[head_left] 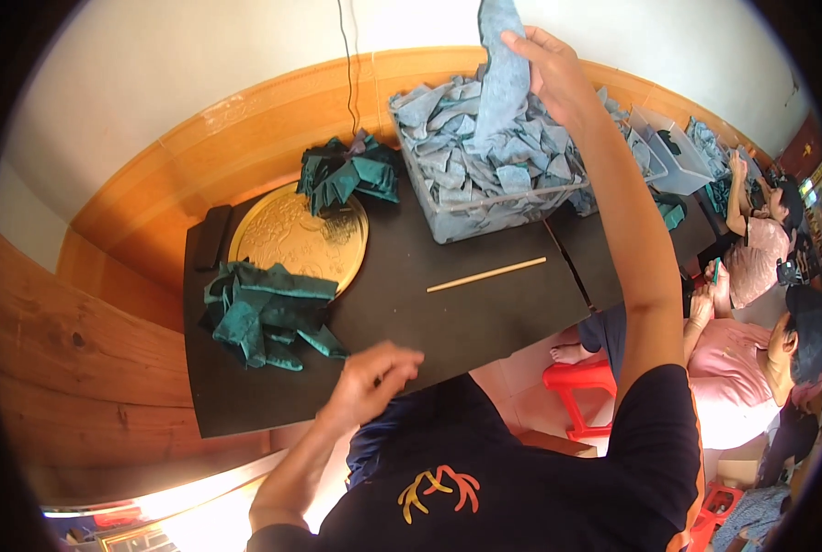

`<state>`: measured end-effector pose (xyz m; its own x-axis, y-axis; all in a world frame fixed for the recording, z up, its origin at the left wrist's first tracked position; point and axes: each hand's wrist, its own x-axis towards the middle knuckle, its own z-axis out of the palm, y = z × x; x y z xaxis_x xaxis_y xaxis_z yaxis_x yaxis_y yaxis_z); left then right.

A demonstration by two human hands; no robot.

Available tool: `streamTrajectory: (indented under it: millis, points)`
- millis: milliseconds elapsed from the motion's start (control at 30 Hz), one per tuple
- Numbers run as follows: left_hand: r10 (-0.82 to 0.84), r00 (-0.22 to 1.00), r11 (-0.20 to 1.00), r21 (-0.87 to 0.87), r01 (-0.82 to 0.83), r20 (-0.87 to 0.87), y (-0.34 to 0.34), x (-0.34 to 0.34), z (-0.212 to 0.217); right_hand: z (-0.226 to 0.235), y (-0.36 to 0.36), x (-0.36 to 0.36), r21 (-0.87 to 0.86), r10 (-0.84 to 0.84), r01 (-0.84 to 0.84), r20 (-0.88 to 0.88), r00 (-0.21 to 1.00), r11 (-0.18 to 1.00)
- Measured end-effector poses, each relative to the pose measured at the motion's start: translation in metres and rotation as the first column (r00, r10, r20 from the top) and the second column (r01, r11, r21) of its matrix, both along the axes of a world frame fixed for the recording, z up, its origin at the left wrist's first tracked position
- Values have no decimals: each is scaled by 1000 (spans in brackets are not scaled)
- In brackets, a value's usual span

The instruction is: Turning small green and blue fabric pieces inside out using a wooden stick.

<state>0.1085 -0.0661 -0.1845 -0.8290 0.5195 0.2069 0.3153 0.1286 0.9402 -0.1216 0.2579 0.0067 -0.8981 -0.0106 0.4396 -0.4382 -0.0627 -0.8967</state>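
Observation:
High above a clear plastic bin [503, 210], my right hand [547, 66] is closed on a long grey-blue strip of fabric [500, 87]. The strip hangs down over the bin, which is heaped with similar fabric pieces [457, 152]. Over the front edge of the dark table, my left hand [370, 382] hangs with loosely curled fingers and nothing visible in them. Closest to it is a loose pile of dark green velvety fabric pieces [268, 313]. A thin wooden stick [486, 274] lies on the table between the bin and my left hand.
A round gold embossed plate [273, 235] rests at the table's left, with another green fabric bunch [351, 175] on its far edge. Beside it lies a dark block [212, 237]. More bins [678, 161] stand at the right, where people [733, 354] sit. A red stool [572, 391] stands below.

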Motion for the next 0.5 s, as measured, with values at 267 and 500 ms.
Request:
streamTrajectory:
  millis: [267, 500]
  points:
    - [224, 962, 848, 456, -272, 157, 48, -55, 51, -74, -91, 117, 54, 226, -240, 188, 956, 969]
    - [303, 928, 867, 340, -363, 218, 29, -59, 7, -144, -128, 122, -28, 123, -120, 195, 973, 992]
